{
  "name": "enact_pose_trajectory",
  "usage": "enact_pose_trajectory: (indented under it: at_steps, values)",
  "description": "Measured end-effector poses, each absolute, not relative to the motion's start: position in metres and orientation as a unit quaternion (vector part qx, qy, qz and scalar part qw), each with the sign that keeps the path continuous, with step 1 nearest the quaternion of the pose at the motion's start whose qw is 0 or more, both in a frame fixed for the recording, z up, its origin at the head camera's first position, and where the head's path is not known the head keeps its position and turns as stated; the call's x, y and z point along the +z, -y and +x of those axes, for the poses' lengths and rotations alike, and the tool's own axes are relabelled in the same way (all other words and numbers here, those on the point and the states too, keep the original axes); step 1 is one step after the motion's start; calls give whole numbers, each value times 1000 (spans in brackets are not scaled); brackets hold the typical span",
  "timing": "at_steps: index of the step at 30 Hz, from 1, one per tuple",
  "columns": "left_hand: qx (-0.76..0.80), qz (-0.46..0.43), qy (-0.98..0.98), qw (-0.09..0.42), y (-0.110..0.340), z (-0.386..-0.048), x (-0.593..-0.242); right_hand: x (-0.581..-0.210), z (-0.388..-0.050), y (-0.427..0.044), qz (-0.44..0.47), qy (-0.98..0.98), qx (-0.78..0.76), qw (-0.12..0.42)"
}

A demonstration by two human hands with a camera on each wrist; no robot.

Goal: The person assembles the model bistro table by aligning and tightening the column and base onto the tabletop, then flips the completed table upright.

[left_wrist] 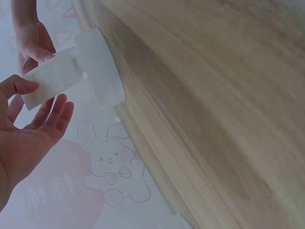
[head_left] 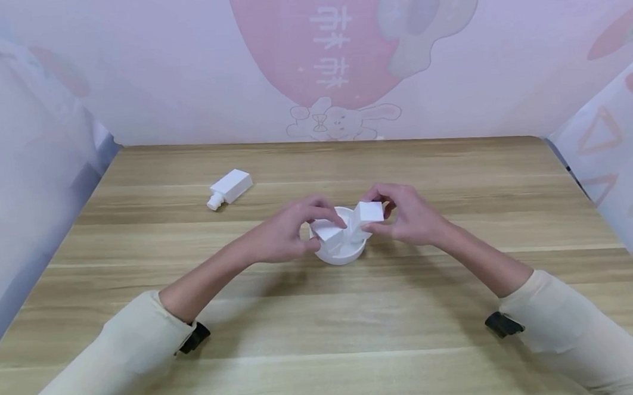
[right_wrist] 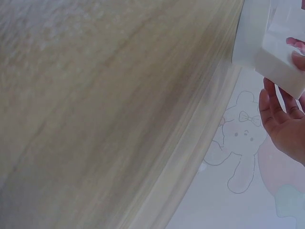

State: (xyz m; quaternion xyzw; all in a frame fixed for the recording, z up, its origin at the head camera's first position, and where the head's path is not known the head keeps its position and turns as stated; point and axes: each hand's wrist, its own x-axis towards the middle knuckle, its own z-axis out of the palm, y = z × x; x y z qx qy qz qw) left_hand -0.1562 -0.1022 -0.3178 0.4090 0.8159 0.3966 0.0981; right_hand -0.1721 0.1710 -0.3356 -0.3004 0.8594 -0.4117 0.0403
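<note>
A round white dish [head_left: 341,259] stands on the table between both hands. My left hand [head_left: 291,230] pinches a white box-shaped bottle [head_left: 328,232] between thumb and fingers, tilted over the dish's left side. In my right hand [head_left: 410,215] a second white box-shaped bottle [head_left: 370,212] is gripped by its sides, its flat end facing up above the dish's right side. Both bottles' lower ends go into or against the dish; their necks are mostly hidden. The left wrist view shows the left bottle [left_wrist: 53,78] reaching to the dish wall [left_wrist: 102,71].
A third white bottle [head_left: 232,186] lies on its side to the back left, its narrow neck toward the front left. The wooden table [head_left: 324,340] ends at a printed curtain [head_left: 181,67] behind, with more curtain at both sides.
</note>
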Motion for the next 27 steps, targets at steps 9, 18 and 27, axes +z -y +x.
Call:
enact_pose_trajectory:
  at_steps: [9,18,27]
  values:
    - [416,403,-803,139,108,-156,-320,-337,-173,-171,-305,-858,-412,35]
    - [409,392,-813,138,108,-156,-324,-339,-171,-173,-296,-862,-411,32]
    - [431,373,-806,158,110,-160,-319,-338,-172,-170,-297,-861,-411,31]
